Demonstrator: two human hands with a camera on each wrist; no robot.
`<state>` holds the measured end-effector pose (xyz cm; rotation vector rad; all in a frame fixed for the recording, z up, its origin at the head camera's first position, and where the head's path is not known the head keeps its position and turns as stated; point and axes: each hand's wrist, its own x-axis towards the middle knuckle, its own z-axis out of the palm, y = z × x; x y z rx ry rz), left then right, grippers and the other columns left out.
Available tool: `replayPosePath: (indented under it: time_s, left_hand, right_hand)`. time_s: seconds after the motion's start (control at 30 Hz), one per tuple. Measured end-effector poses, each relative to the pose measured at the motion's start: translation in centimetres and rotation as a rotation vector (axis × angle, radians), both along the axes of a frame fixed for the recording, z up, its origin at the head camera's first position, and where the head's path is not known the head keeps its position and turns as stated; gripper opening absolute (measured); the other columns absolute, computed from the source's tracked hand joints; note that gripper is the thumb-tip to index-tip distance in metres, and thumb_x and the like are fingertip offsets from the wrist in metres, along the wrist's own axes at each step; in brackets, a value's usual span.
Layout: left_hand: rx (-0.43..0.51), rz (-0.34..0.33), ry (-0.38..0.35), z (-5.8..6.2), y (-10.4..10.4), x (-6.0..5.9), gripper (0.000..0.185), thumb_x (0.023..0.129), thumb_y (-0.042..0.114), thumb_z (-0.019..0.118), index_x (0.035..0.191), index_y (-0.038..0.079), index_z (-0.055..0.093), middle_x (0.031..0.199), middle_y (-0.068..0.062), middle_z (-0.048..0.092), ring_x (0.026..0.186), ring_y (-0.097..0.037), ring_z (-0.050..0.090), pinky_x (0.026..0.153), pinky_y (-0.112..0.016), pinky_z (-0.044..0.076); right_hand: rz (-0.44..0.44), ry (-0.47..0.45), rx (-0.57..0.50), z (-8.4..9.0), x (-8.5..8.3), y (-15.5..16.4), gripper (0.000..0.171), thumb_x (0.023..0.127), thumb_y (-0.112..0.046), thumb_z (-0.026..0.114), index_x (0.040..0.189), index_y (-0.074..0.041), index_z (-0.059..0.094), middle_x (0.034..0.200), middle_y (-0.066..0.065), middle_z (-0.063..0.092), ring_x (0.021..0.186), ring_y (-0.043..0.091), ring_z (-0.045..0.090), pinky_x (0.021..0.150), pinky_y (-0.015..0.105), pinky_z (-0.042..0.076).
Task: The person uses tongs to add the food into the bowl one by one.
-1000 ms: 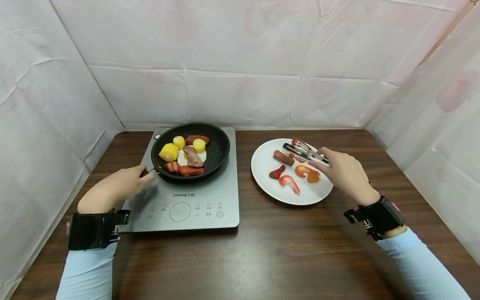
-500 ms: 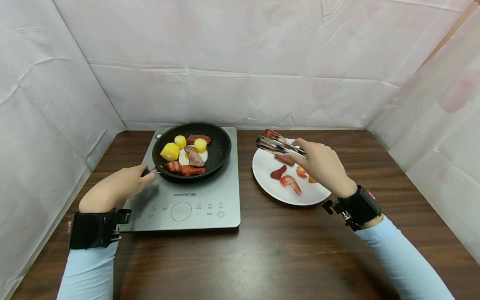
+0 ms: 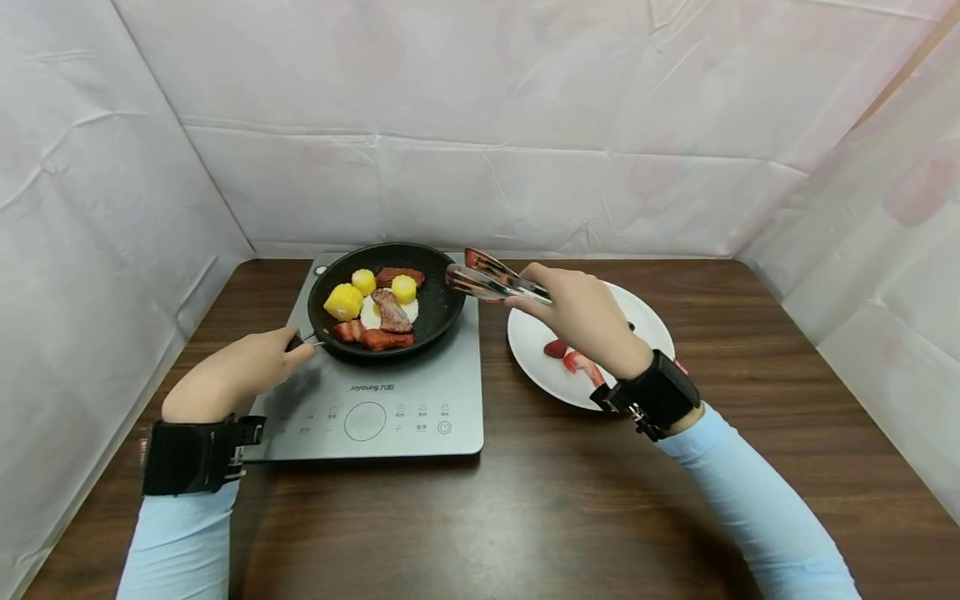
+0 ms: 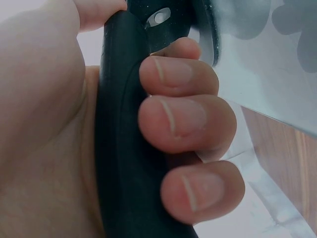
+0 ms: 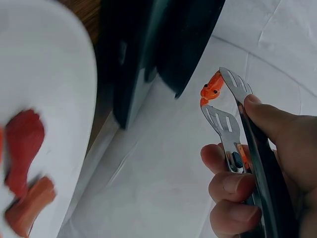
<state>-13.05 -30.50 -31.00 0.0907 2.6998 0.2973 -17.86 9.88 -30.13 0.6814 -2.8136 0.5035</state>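
Observation:
My left hand (image 3: pixel 294 345) grips the black handle (image 4: pixel 121 148) of a black frying pan (image 3: pixel 438 312) that sits on a grey induction cooker (image 3: pixel 420 392). Corn pieces (image 3: pixel 343 301), a fried egg, meat and bacon lie in the pan. My right hand (image 3: pixel 542 298) holds metal tongs (image 3: pixel 491 282) above the pan's right rim. The tong tips pinch a small orange-red shrimp (image 5: pixel 212 89). A white plate (image 3: pixel 534 340) to the right of the cooker holds a red piece (image 3: pixel 555 348) and another shrimp (image 3: pixel 581 362), partly hidden by my wrist.
The cooker's touch panel (image 3: pixel 365 421) faces me at its front edge. The dark wooden table (image 3: pixel 525 517) is walled by white sheeting at the back and on both sides. The plate (image 5: pixel 44 74) lies close to the cooker's right edge.
My right hand has carried the tongs and the shrimp leftward, from over the plate to the pan's right rim. My left hand has stayed on the pan handle.

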Motion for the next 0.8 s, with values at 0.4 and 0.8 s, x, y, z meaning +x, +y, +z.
replayPosePath:
  time_s: [0.4, 0.8]
  left_hand:
    - [-0.005, 0.000, 0.017, -0.1, 0.3, -0.1, 0.075, 0.107, 0.041, 0.028, 0.152, -0.019, 0.023, 0.148, -0.045, 0.036, 0.131, -0.058, 0.049, 0.107, -0.069, 0.041]
    - [0.000, 0.000, 0.023, -0.2, 0.4, 0.0, 0.075, 0.107, 0.041, 0.028, 0.153, -0.018, 0.023, 0.149, -0.045, 0.036, 0.131, -0.058, 0.049, 0.108, -0.069, 0.040]
  right_hand:
    - [0.075, 0.021, 0.038, -0.7, -0.5, -4.2, 0.046, 0.097, -0.054, 0.061, 0.124, -0.018, 0.067, 0.094, 0.000, 0.075, 0.065, 0.019, 0.063, 0.058, 0.034, 0.047]
    - [0.120, 0.008, 0.092, -1.0, 0.0, -6.8, 0.041, 0.098, -0.053, 0.060, 0.122, -0.021, 0.067, 0.092, -0.004, 0.073, 0.072, 0.017, 0.064, 0.058, 0.035, 0.048]
